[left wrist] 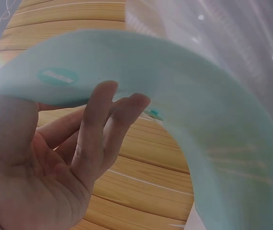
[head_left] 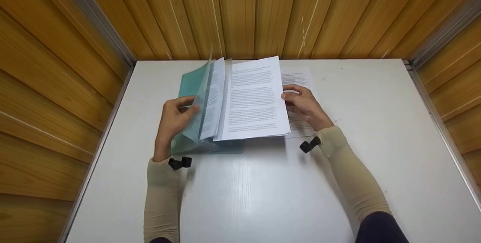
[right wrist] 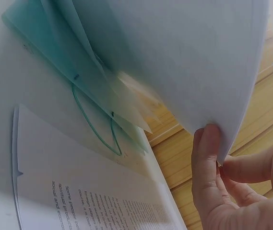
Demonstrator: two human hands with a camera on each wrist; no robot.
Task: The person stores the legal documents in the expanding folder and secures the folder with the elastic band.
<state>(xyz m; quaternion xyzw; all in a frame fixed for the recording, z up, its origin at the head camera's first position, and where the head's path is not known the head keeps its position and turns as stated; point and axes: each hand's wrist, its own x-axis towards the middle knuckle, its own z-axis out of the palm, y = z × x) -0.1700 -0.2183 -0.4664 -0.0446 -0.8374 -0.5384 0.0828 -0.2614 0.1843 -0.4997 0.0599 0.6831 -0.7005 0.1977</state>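
A translucent teal folder (head_left: 193,81) with clear inner leaves lies open near the back of the white table. The left hand (head_left: 174,117) pinches the folder's bent cover; in the left wrist view that cover (left wrist: 126,57) arches over the fingers. Between thumb and fingers, the right hand (head_left: 303,104) grips the edge of a printed sheet stack (head_left: 253,100), which is raised and tilted at the folder's middle. Its blank underside (right wrist: 189,62) shows in the right wrist view. More printed sheets (head_left: 215,92) stand among the clear leaves on the left.
Another printed sheet stack (head_left: 300,123) lies flat on the table (head_left: 240,194), partly beneath the right hand. A teal elastic cord (right wrist: 90,125) loops from the folder's edge. Wood-panelled walls (head_left: 240,14) rise behind the table and at both sides.
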